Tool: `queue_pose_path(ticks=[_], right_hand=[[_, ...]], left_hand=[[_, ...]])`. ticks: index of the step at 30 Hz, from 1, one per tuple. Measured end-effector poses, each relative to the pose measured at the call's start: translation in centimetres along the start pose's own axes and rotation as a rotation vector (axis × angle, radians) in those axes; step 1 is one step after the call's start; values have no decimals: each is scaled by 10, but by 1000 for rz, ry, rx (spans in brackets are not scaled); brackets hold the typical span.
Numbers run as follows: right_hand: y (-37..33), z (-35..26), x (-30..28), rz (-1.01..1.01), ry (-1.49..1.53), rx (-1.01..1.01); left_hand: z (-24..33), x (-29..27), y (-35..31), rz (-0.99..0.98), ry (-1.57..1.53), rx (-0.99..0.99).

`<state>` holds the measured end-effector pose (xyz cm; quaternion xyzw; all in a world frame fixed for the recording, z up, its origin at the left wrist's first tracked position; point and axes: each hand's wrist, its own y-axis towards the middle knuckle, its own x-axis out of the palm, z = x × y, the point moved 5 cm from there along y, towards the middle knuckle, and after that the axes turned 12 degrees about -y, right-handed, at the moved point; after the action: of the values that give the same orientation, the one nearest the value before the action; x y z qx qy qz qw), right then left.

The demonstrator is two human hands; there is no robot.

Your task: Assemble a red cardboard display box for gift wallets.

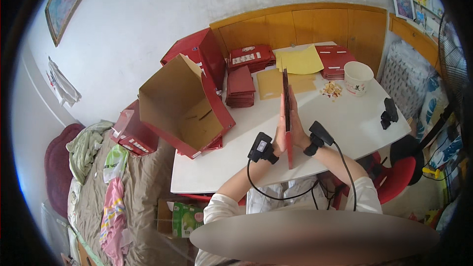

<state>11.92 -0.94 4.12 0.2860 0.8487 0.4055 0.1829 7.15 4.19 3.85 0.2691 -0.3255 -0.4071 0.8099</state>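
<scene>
Above the table's near half, a thin flat red stack point(289, 150) with a dark edge stands upright, seen edge-on. My left hand point(281, 133) presses flat on its left side. On the opposite side my right hand point(298, 130) lies with its palm against it, so the stack is clamped between both hands. Much of the fingers is hidden or foreshortened. Each wrist carries a black strapped device with a cable. Beyond the hands lie a yellow sheet point(301, 59) and a tan sheet point(266, 86).
On the white table point(226, 162), a large open red carton point(180, 103) stands at left. Stacks of red pieces point(241, 88) and more red stacks point(336, 61) sit at the back. A white paper tub point(358, 79), small scraps point(331, 89) and a black device point(389, 113) are at right.
</scene>
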Motion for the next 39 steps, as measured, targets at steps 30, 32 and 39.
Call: queue_pose_path(ticks=[30, 32, 39], right_hand=[[102, -82, -77, -645, -1017, -442], [103, -84, -73, -659, -1011, -455], [107, -82, -68, -773, -1062, -383]], left_hand=[[132, 15, 1, -170, 983, 313], [142, 15, 8, -125, 958, 365], [146, 6, 27, -201, 1036, 93]])
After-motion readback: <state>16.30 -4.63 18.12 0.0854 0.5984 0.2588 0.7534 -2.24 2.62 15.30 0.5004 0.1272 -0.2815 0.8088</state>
